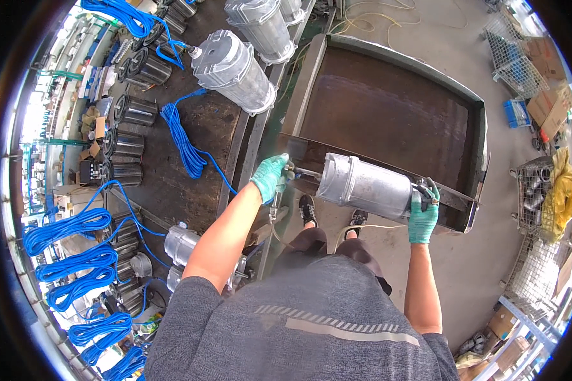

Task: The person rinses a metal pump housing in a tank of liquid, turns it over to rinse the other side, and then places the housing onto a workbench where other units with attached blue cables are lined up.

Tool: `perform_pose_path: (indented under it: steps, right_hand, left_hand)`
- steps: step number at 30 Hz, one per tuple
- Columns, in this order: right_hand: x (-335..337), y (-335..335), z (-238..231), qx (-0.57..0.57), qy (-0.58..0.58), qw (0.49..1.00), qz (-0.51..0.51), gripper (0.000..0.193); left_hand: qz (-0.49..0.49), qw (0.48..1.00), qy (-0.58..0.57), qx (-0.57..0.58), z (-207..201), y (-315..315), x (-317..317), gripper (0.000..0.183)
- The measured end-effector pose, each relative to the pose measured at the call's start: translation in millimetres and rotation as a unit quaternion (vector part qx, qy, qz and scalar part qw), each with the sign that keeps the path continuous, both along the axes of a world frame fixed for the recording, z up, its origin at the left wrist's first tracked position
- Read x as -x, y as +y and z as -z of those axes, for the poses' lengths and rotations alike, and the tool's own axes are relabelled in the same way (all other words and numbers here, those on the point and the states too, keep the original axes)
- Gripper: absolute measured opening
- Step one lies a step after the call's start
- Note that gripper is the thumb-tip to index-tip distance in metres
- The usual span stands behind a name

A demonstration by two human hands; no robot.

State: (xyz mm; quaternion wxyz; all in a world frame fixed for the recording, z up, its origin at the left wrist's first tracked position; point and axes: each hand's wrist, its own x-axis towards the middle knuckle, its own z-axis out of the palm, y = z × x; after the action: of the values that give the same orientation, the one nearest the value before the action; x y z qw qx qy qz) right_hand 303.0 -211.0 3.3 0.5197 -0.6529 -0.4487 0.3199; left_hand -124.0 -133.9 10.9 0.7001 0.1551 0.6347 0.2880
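A silvery cast-metal cylinder housing point(368, 184) lies sideways between my hands, over the near edge of a dark metal tank point(478, 133). My left hand point(271, 176), in a green glove, is closed around a metal hose fitting point(275, 204) by the thin rod point(308, 173) at the housing's left end. A pale hose point(272, 222) hangs below that fitting. At the opposite end, my gloved right hand point(424, 214) grips a dark fitting point(428, 192) against the housing. The fingers partly hide both fittings.
On the bench to the left stand similar housings point(235, 70), coiled blue cables point(187, 143) and dark-topped metal cylinders point(136, 111). Wire cages point(515, 60) and a yellow sack point(558, 193) are at the right. Pale hose also lies on the floor.
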Motion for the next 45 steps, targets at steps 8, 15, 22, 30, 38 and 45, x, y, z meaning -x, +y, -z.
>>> perform_pose_path:
  steps: [8, 15, 22, 30, 38, 45]
  right_hand:
    - [5, 2, -8, 0.011, -0.053, 0.999, -0.002, 0.020]
    - [9, 6, -12, 0.020, -0.019, 0.999, 0.016, 0.019]
    - [8, 5, -7, 0.026, 0.005, 0.999, 0.024, 0.024]
    - [5, 4, 1, -0.005, -0.087, 0.996, 0.010, 0.029]
    - [10, 4, -5, -0.002, -0.027, 0.999, 0.019, 0.029]
    - [-4, -1, -3, -0.002, -0.033, 0.999, -0.018, 0.024]
  left_hand:
    - [0.052, 0.997, 0.054, 0.001, -5, 6, -2, 0.034]
    - [0.039, 0.996, 0.081, 0.029, -9, 10, -10, 0.032]
    - [0.044, 0.995, 0.088, 0.031, -13, 13, -15, 0.029]
    - [0.032, 0.994, 0.095, 0.031, -11, 11, -16, 0.029]
    - [0.026, 0.993, 0.107, 0.037, -10, 8, -17, 0.030]
    - [-0.041, 0.996, 0.071, -0.029, -17, 9, -5, 0.028]
